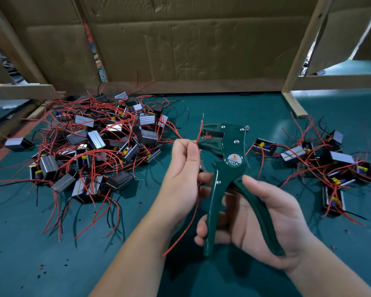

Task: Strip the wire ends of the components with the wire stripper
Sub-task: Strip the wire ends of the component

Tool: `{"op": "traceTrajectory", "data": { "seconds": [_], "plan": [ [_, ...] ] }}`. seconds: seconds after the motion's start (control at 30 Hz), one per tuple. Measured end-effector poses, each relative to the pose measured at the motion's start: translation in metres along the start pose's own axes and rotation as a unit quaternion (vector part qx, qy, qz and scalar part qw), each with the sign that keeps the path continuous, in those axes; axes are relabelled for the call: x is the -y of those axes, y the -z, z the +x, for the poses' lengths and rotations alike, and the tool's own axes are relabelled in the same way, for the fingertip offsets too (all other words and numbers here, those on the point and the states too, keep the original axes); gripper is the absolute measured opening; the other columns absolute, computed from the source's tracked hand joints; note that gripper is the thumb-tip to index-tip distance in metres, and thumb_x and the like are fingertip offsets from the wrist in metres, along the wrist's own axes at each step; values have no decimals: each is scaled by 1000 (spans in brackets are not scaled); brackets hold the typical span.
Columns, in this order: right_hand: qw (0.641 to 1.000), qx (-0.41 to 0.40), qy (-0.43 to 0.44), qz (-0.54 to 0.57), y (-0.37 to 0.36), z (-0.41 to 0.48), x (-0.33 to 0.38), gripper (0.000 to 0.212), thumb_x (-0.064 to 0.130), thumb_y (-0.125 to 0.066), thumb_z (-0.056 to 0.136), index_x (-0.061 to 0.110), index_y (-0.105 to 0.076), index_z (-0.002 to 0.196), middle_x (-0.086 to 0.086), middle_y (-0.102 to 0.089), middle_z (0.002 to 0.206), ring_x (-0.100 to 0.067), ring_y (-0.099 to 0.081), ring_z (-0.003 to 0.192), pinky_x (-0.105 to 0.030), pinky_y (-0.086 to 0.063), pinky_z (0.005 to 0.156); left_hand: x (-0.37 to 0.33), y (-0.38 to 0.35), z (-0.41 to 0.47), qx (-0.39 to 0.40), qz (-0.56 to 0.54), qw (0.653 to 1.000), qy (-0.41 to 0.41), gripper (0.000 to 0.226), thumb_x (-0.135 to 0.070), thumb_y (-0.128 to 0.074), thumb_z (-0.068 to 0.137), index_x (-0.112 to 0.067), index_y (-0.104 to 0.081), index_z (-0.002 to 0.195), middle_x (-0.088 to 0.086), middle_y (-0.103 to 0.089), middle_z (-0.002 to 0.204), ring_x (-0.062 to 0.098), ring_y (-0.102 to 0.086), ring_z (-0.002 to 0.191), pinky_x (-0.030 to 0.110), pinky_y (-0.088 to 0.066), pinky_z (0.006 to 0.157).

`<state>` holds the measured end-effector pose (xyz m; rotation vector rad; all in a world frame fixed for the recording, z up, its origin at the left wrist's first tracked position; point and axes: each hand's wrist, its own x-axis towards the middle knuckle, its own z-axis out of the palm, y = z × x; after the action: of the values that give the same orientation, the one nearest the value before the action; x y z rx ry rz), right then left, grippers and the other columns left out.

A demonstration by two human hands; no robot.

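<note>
Head view shows both hands raised over the desk (30,243), close together and busy with one job; the left hand (184,168) pinches a red wire (199,131) between thumb and forefinger, its other fingers curled in beneath. The wire stands upright above the pinch, its tip bare and pale, and its other end trails down past the left wrist toward the desk.

The right hand (261,215) holds the green wire stripper (234,159) by its handles; the fingers wrap the nearer handle, the palm backs the farther one, and the thumb lies along the top. The handles stand spread apart. The tool's head points up and away from the right hand, its jaws just beside the left thumb and touching or nearly touching the wire; whether the wire sits between the jaws cannot be told.

To the left of the left hand lies a large pile of components (90,146) — small dark and silver blocks tangled in red and black leads; to the right of the right hand lies a smaller group of components (330,163), also trailing red leads. Small scraps of insulation (41,269) dot the desk near the left forearm.

Beyond both hands a cardboard sheet (201,39) stands as a back wall, held by a wooden frame (304,50).
</note>
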<state>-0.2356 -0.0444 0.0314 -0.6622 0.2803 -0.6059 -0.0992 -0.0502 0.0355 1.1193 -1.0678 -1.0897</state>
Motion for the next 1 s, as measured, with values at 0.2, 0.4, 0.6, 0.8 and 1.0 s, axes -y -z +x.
{"op": "traceTrajectory", "data": {
  "seconds": [0.2,0.4,0.6,0.8,1.0],
  "plan": [
    [987,-83,131,-46,3,-2,9,78,32,-85,61,0,-57,127,-17,-65,102,-40,-64,78,-55,-53,77,15,16,9,-42,360,920,-146,33,-44,-32,98,-28,-45,124,-21,-52,124,7,-45,122,33,-32,104],
    [925,-222,301,-68,13,-7,27,42,18,-53,76,13,-49,117,-4,-64,88,-42,-65,81,-51,-56,74,27,30,13,-183,611,770,0,48,-42,-43,95,-26,-39,140,20,-2,158,31,5,145,46,1,115],
    [941,-208,261,-56,15,-5,22,30,18,-57,73,12,-48,101,-10,-55,93,-46,-65,81,-51,-56,72,21,48,16,-203,698,682,81,31,-33,-48,95,-19,-58,120,14,-36,143,35,-33,126,46,-15,108],
    [953,-187,233,-54,16,-4,20,57,20,-63,67,11,-50,122,-13,-49,120,-47,-65,79,-55,-55,75,5,66,23,-232,577,783,15,25,-10,-52,90,-20,-67,107,5,-60,110,31,-57,99,40,-40,87],
    [957,-183,221,-43,15,-5,20,66,19,-64,64,10,-52,128,-18,-48,134,-48,-65,78,-54,-55,71,6,68,22,-332,571,750,-44,19,-16,-67,80,-21,-59,97,7,-54,119,33,-39,116,45,-25,97]
  ]
}}
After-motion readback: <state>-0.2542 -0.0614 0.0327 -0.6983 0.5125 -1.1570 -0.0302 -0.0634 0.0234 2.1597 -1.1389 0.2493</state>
